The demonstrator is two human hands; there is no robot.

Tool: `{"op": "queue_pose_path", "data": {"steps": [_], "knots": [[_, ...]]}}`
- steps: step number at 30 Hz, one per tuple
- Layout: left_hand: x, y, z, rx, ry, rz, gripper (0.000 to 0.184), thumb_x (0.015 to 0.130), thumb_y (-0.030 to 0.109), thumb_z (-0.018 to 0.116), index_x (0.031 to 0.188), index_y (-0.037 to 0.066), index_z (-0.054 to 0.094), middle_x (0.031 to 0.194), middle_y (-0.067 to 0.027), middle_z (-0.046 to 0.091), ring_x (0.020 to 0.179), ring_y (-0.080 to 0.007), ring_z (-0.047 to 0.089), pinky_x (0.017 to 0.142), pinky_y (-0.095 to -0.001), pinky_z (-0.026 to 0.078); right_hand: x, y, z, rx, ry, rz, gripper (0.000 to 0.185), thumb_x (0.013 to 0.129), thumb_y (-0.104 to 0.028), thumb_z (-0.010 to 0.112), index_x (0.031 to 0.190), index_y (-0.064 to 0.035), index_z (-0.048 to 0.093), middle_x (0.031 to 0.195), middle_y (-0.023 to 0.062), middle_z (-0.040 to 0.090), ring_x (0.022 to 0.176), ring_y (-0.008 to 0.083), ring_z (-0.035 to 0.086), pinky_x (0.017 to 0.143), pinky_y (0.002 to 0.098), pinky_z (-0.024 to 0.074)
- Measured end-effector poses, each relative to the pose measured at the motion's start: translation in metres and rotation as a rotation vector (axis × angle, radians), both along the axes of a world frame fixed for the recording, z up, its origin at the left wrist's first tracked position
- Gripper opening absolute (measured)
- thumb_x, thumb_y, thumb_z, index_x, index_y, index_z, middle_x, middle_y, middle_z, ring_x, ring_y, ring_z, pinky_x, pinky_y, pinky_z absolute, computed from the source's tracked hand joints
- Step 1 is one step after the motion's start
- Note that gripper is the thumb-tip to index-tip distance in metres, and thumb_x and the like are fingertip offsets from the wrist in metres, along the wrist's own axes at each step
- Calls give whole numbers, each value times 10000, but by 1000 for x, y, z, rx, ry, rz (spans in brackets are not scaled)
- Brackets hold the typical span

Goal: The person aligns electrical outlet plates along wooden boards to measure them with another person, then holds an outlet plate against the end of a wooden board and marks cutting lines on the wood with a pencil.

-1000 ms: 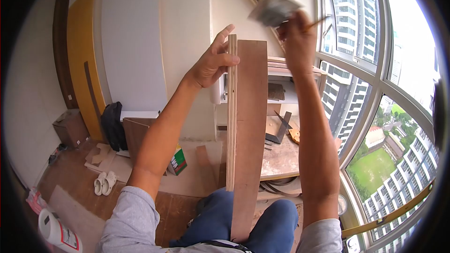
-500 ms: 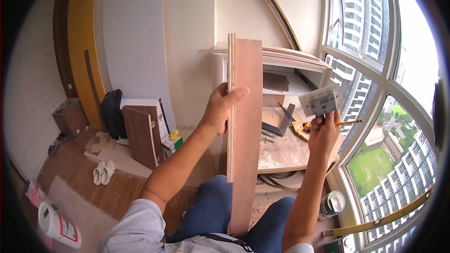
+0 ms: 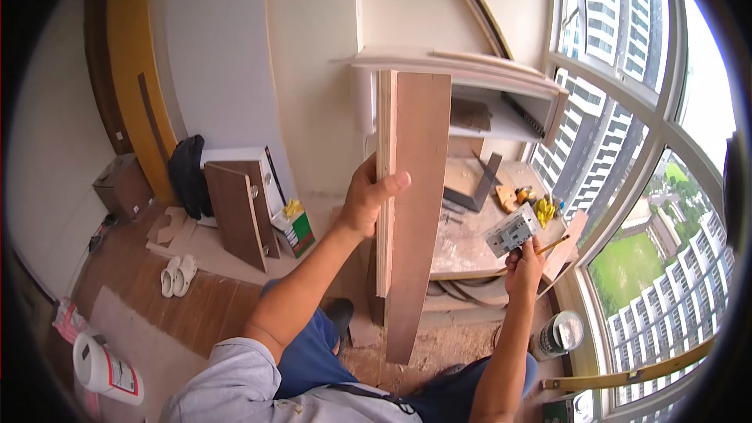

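My left hand [image 3: 368, 200] is closed around the edge of a long wooden board [image 3: 419, 211], thumb across its near face. A shorter plywood strip [image 3: 385, 125] lies along the board's left edge. Both stand nearly upright in front of me. Over to the right, my right hand [image 3: 523, 268] grips a grey-white wall socket plate [image 3: 511, 233] by its lower edge. A yellow pencil [image 3: 556, 244] sticks out to the right from the same fingers. Behind the plate is a worktop [image 3: 466, 254] bearing a dark try square [image 3: 478, 186] and a yellow-handled tool [image 3: 507, 199].
Behind the board stands a white cabinet box [image 3: 366, 98]. Tall windows fill the right side, with a paint can [image 3: 561, 334] and a spirit level [image 3: 634, 376] below them. Cabinet doors [image 3: 235, 211], white clogs [image 3: 179, 276] and a white bucket [image 3: 106, 372] are on the left.
My right hand has come down with the socket plate and pencil, and the plate is tilted differently. The board's lower end has lifted off my lap area. A yellow item on the worktop now shows.
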State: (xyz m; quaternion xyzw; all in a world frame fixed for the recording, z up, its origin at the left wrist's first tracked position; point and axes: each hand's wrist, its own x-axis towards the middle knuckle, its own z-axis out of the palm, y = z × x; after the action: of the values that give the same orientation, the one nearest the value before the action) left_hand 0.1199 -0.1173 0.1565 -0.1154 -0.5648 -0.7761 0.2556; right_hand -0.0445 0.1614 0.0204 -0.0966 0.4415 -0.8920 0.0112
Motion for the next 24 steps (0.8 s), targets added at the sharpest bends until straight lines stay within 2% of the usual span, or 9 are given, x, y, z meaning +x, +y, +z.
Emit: {"op": "queue_pose_path", "data": {"steps": [2, 6, 10, 22, 24], "knots": [[-2, 2, -38, -112, 55, 156, 442, 829, 223, 787, 1169, 42, 570, 980, -7, 604, 903, -85, 570, 792, -273, 501, 1, 8, -8, 46, -19, -10, 94, 1029, -189, 525, 1054, -102, 550, 717, -43, 506, 524, 42, 446, 426, 180, 341], [11, 30, -84, -11, -7, 155, 420, 806, 142, 797, 1143, 46, 565, 1007, -11, 613, 910, -85, 566, 826, -275, 485, 5, 14, -3, 61, -42, -34, 98, 1025, -178, 526, 1044, -82, 532, 727, -37, 490, 545, 50, 449, 442, 192, 342], [6, 34, -128, 16, -37, 132, 425, 809, 144, 787, 1155, 45, 561, 1025, -17, 617, 917, -92, 569, 831, -279, 488, 3, 13, -12, 42, -45, -14, 91, 1020, -156, 529, 1060, -74, 535, 757, -27, 506, 562, 61, 454, 456, 198, 350], [-20, 31, -174, 49, -127, 124, 433, 802, 128, 773, 1155, 46, 536, 1024, -17, 610, 921, -95, 570, 830, -280, 490, 1, 4, -13, 96, -68, 7, 104, 1031, -164, 527, 1053, -68, 560, 763, -21, 533, 567, 56, 455, 462, 197, 339], [-24, 33, -178, 102, -76, 129, 440, 793, 121, 773, 1150, 52, 527, 1018, -15, 605, 923, -92, 566, 829, -277, 487, -2, 5, -13, 114, -72, 4, 86, 1028, -154, 527, 1047, -74, 551, 767, -17, 529, 565, 61, 450, 467, 203, 342]]}}
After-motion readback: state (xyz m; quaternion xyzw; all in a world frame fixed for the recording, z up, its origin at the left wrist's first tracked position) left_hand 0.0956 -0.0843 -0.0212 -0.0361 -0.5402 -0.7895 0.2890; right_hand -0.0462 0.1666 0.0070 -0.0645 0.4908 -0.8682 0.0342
